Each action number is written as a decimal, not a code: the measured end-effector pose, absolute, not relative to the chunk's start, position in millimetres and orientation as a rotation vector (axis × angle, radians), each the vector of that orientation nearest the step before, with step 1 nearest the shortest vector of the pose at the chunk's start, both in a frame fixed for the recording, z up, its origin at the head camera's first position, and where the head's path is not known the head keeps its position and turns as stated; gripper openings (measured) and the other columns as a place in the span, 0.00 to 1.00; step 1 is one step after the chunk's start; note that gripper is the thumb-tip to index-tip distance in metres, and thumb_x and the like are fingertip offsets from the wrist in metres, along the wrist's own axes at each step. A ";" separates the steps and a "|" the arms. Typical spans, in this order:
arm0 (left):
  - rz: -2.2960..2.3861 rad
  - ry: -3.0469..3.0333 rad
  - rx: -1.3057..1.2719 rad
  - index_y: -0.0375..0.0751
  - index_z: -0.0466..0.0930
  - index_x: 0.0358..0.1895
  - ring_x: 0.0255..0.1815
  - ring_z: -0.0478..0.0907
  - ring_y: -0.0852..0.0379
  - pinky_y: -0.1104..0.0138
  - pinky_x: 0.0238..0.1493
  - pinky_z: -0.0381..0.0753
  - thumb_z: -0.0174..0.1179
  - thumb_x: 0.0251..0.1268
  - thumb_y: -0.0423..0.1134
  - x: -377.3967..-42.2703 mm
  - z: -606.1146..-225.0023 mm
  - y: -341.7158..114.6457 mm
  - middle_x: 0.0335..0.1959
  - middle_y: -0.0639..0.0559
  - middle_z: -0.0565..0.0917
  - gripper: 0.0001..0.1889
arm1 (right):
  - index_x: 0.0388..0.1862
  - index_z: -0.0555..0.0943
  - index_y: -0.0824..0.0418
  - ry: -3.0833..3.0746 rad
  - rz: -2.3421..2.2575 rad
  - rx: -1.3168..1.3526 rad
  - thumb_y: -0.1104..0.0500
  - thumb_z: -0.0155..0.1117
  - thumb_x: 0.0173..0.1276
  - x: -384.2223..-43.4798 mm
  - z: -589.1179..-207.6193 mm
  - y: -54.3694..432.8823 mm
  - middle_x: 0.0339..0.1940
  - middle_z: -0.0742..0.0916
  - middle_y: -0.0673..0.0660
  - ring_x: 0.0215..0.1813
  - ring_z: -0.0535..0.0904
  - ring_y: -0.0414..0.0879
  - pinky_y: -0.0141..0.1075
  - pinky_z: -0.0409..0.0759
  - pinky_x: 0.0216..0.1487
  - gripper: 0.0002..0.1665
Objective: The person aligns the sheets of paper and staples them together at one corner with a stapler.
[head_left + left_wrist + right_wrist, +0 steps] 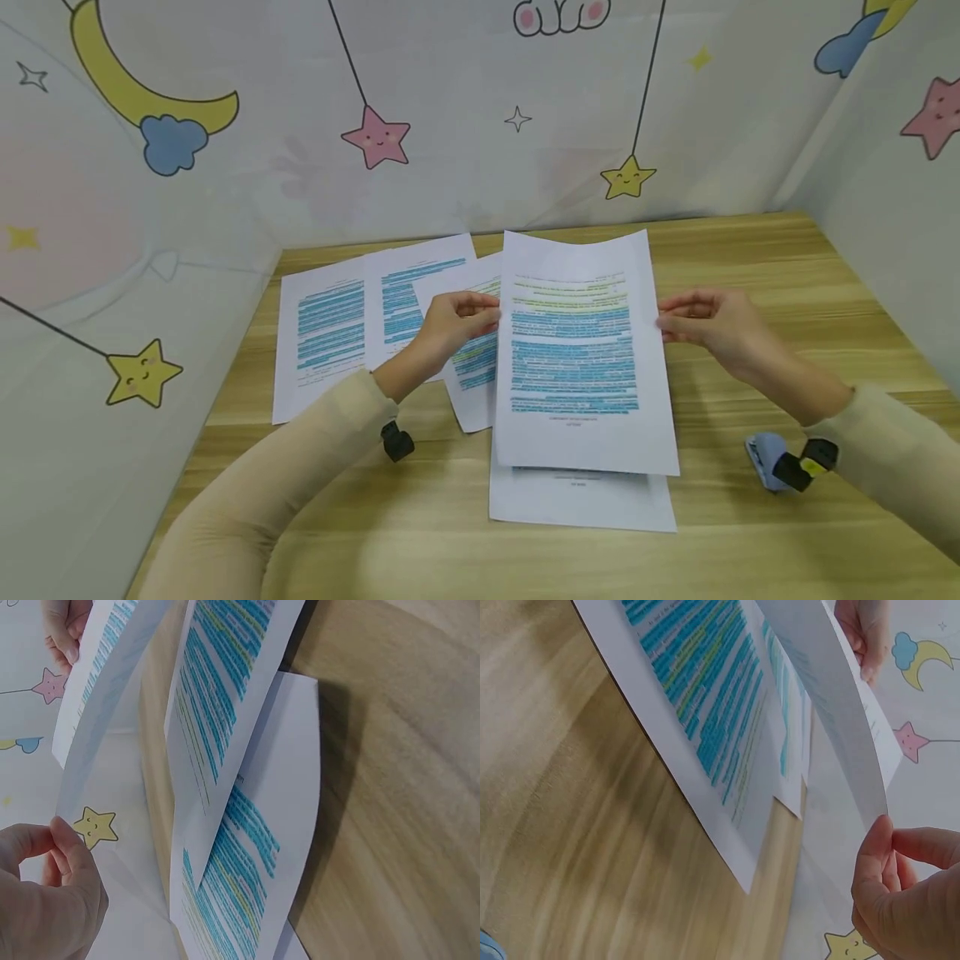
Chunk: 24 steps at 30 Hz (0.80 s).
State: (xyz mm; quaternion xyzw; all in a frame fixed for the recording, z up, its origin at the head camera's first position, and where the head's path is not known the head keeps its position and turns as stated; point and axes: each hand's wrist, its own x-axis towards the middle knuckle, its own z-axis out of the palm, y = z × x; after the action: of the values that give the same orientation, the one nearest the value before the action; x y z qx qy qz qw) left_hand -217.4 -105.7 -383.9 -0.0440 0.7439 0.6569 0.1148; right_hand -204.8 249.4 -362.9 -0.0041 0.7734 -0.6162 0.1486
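A printed sheet of paper [577,358] with yellow and blue highlighted lines is held up above the table, its upper part slightly bowed. My left hand [462,321] pinches its left edge between thumb and fingers. On the opposite edge, my right hand [705,315] pinches the paper the same way. Below the raised sheet lies another highlighted page [581,504], mostly covered in the head view. Both wrist views show a gap between the raised sheet and the pages under it.
Overlapping highlighted pages lie to the left: a far-left page [322,333], one beside it [427,279] and a tilted one [472,408]. A small blue object [765,458] sits near my right wrist on the wooden table [420,533]. A patterned cloth [450,192] hangs behind.
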 end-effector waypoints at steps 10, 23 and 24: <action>1.855 2.199 -0.108 0.32 0.84 0.49 0.42 0.85 0.53 0.55 0.55 0.83 0.65 0.67 0.31 -201.9 -392.4 -108.4 0.45 0.42 0.84 0.10 | 0.56 0.73 0.77 2.225 -1.751 -0.013 0.64 0.69 0.68 -191.6 -372.8 246.4 0.39 0.87 0.53 0.39 0.85 0.44 0.39 0.86 0.48 0.24; 1.787 2.204 -0.128 0.32 0.84 0.48 0.39 0.86 0.55 0.57 0.51 0.85 0.66 0.66 0.31 -196.3 -407.8 -111.8 0.43 0.42 0.85 0.10 | 0.53 0.75 0.80 2.162 -1.804 -0.031 0.68 0.68 0.67 -181.4 -393.3 242.8 0.35 0.87 0.53 0.36 0.86 0.44 0.40 0.87 0.45 0.20; 1.783 2.208 -0.125 0.31 0.84 0.48 0.38 0.86 0.55 0.58 0.51 0.85 0.66 0.66 0.31 -196.0 -408.8 -111.9 0.42 0.42 0.85 0.10 | 0.53 0.75 0.80 2.170 -1.797 -0.029 0.68 0.68 0.67 -180.7 -394.6 242.5 0.35 0.87 0.54 0.36 0.86 0.44 0.40 0.87 0.45 0.21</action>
State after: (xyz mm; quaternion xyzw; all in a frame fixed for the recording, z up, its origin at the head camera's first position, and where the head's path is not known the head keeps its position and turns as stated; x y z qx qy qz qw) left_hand -196.0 -111.9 -408.8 -0.0436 0.7684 0.6206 0.1500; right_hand -180.7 242.5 -394.6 -0.0101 0.7600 -0.6295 0.1611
